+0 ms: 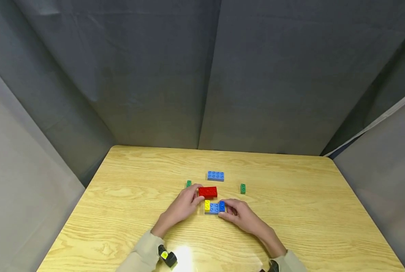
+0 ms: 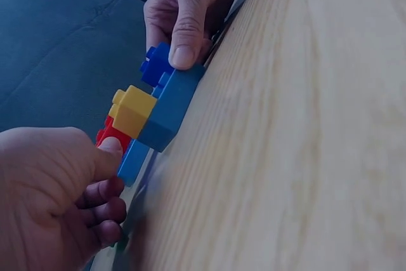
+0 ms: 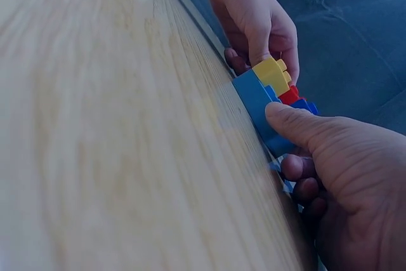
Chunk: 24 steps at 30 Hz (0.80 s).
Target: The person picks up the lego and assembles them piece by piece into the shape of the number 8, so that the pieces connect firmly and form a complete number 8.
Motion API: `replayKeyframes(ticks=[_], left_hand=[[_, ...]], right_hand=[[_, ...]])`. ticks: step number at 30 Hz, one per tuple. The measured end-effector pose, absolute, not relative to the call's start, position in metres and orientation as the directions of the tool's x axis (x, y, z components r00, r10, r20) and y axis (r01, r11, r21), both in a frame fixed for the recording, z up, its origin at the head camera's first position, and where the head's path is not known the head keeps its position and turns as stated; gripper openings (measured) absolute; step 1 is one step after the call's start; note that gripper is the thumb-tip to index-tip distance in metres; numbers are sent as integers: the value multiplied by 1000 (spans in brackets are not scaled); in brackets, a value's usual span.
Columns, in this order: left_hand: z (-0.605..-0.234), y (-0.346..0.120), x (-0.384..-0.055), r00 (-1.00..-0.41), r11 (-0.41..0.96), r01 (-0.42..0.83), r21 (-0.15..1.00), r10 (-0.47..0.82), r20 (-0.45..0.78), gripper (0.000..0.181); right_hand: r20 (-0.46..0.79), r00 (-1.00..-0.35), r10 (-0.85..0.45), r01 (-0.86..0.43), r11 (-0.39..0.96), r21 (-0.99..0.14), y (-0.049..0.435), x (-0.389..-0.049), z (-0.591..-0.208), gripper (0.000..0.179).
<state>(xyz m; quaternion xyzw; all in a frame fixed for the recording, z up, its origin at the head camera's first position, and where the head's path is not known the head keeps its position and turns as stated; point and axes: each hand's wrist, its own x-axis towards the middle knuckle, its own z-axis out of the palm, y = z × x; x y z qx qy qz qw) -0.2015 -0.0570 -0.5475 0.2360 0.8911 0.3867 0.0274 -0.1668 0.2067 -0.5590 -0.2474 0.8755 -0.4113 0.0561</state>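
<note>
My left hand (image 1: 183, 204) pinches a red brick (image 1: 208, 192) by its left end, just behind a small assembly. That assembly has a light blue brick (image 1: 214, 208) as its base. On its left end sits a small yellow brick (image 1: 207, 206), and on its right end a small dark blue brick (image 1: 222, 206). The thumb and fingers of my right hand (image 1: 241, 215) grip the assembly at its dark blue end. In the left wrist view, the right thumb lies against the light blue base (image 2: 171, 109) beside the dark blue brick (image 2: 157, 65).
Behind the red brick lies another light blue brick (image 1: 215, 176). A small green brick (image 1: 243, 189) stands to the right, and a second green brick (image 1: 189, 183) is partly beside my left fingers. Grey curtains (image 1: 154, 75) enclose the wooden table (image 1: 308, 211) at the back and sides.
</note>
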Motion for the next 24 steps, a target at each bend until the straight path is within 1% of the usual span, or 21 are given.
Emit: replayKeyframes(ticks=[7,16,24], left_hand=[[-543,-60,-196,-883,572,418,706,438,168,37],[-535,-62,-186,-886,583,410,701,438,154,40],[-525,-62,-179,-874,563,430,706,456,168,38]], right_hand=[[109,-876,-470,-390,557,-733,207,-167,-556,17],[110,-880,-463,-391,572,-721,204,-165,-559,20],[115,-873,-473,-402,566,-720,201,-165,-557,18]])
